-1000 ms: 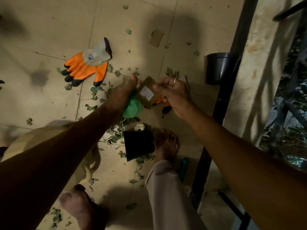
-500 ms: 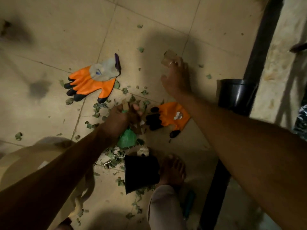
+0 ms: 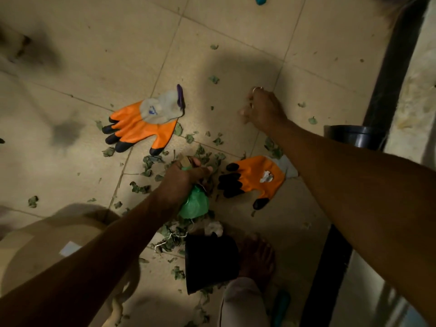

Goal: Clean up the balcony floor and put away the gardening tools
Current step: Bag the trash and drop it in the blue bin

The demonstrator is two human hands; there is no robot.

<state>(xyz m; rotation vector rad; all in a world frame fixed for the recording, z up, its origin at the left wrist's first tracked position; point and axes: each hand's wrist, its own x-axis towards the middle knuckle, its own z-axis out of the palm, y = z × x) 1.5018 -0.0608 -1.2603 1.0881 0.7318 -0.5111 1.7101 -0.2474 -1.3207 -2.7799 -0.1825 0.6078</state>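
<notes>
The green bag (image 3: 194, 205) is in our left hand (image 3: 184, 179), over the densest leaves (image 3: 147, 162) on the floor (image 3: 70, 67). This grip is clamped on the bag's neck and on a brown scrap (image 3: 186, 161). The near glove (image 3: 256, 179) lies just right of the bag. The far glove (image 3: 141, 126) lies up and to the left. Our right hand (image 3: 265, 112) is low at the floor beyond the near glove, fingers curled; we cannot tell whether its grip holds anything. A tipped pot (image 3: 210, 263) lies beside our foot (image 3: 257, 258). An upright pot (image 3: 351, 138) stands against the post (image 3: 387, 79).
</notes>
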